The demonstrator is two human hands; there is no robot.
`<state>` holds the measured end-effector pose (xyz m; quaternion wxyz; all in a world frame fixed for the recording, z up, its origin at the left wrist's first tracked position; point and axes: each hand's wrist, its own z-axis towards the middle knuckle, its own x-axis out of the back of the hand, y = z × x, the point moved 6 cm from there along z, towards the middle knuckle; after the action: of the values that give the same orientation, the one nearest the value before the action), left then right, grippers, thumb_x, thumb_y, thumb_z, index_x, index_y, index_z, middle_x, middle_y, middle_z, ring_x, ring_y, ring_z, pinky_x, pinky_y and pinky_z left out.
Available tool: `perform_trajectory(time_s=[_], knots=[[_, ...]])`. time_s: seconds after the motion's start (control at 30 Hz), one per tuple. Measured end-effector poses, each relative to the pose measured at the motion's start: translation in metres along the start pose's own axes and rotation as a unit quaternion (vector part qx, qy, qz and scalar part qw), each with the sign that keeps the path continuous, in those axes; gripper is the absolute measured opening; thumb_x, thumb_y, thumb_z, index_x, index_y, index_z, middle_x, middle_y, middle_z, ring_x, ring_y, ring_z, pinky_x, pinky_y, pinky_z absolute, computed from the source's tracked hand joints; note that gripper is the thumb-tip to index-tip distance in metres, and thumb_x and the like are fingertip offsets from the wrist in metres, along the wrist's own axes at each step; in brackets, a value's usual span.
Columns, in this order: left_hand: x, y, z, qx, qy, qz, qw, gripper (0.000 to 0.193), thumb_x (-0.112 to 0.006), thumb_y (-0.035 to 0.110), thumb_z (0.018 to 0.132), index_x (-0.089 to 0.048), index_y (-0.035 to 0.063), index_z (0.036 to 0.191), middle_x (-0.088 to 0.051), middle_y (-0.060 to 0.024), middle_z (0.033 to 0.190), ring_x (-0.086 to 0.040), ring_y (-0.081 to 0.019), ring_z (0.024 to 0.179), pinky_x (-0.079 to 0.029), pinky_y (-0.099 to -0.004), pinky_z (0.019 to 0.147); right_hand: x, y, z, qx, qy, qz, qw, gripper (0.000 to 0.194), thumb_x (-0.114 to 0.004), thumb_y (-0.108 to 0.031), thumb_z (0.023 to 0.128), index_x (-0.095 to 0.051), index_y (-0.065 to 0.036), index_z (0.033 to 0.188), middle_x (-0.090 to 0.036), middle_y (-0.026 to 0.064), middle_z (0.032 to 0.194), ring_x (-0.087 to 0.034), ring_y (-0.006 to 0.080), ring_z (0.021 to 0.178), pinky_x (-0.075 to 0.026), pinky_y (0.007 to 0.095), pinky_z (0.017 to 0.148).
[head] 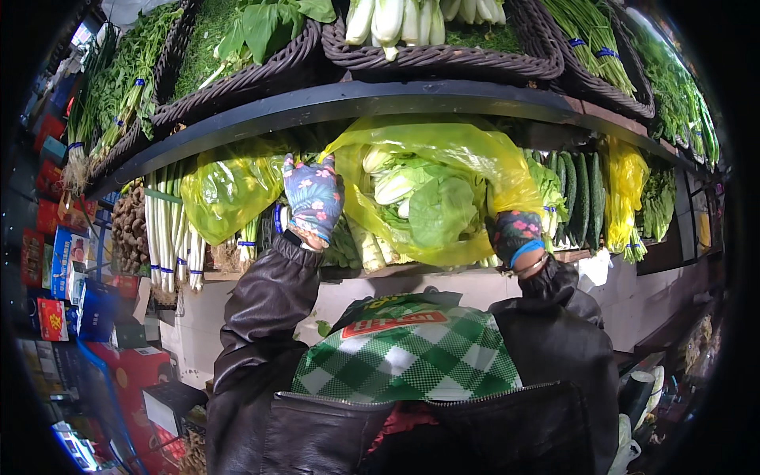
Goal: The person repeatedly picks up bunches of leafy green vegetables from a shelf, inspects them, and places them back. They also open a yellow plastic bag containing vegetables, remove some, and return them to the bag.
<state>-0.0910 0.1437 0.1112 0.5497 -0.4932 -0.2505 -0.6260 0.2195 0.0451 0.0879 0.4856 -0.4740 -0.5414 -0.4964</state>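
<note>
A wide-mouthed yellow plastic bag (516,172) lies around pale-stemmed leafy greens (439,208) on the lower shelf. My left hand (314,199), in a floral glove, is at the bag's left edge; the rim is drawn to a point at its fingertips, while one finger points up apart from it. On the opposite side, my right hand (518,233), in a matching glove, grips the bag's gathered edge. Its fingers are partly hidden by the plastic. Thick pale stalks (365,246) show beneath the bag. Left of my left hand sits another yellow plastic bag (231,193).
A dark shelf edge (392,98) curves just above my hands. Above it stand wicker baskets (439,56) of vegetables. Banded scallions (169,231) and ginger (130,225) lie left, cucumbers (582,196) right. Boxed goods (65,261) crowd the far left.
</note>
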Motion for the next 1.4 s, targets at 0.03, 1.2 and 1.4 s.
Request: perform_trajectory(time_s=[0.03,1.2,1.4], knots=[[0.001,0.004,-0.002,0.003,-0.016,-0.013,1.000,0.038,-0.053,0.018,0.085,-0.069,0.0092,0.118,-0.066,-0.0076,0.073,-0.064,-0.0279,0.081,-0.034,-0.0487,0.108,0.002,-0.006,-0.005,0.011,0.012,-0.024,1.000,0.026,-0.053,-0.035,0.094,-0.071,-0.017,0.100,-0.069,0.0097,0.080,-0.067,0.0324,0.076,-0.050,0.0456,0.067],[-0.004,-0.001,-0.104,0.093,0.086,-0.265,0.956,0.033,-0.075,0.032,0.077,-0.073,0.0073,0.098,-0.068,-0.0121,0.116,-0.055,-0.0331,0.120,-0.026,-0.0570,0.112,-0.003,-0.149,0.140,0.306,-0.101,0.147,0.935,0.048,-0.072,-0.018,0.079,-0.060,-0.003,0.122,-0.062,0.0195,0.114,-0.060,0.0364,0.110,-0.048,0.0404,0.095],[0.024,0.015,-0.078,0.037,0.172,-0.332,0.927,0.071,-0.073,0.051,0.079,-0.058,0.0050,0.132,-0.058,-0.0141,0.133,-0.049,-0.0330,0.129,-0.026,-0.0524,0.115,0.097,-0.148,0.115,0.368,0.007,0.554,0.747,0.051,-0.079,-0.008,0.079,-0.056,-0.004,0.125,-0.063,0.0078,0.118,-0.060,0.0166,0.109,-0.049,0.0318,0.094]])
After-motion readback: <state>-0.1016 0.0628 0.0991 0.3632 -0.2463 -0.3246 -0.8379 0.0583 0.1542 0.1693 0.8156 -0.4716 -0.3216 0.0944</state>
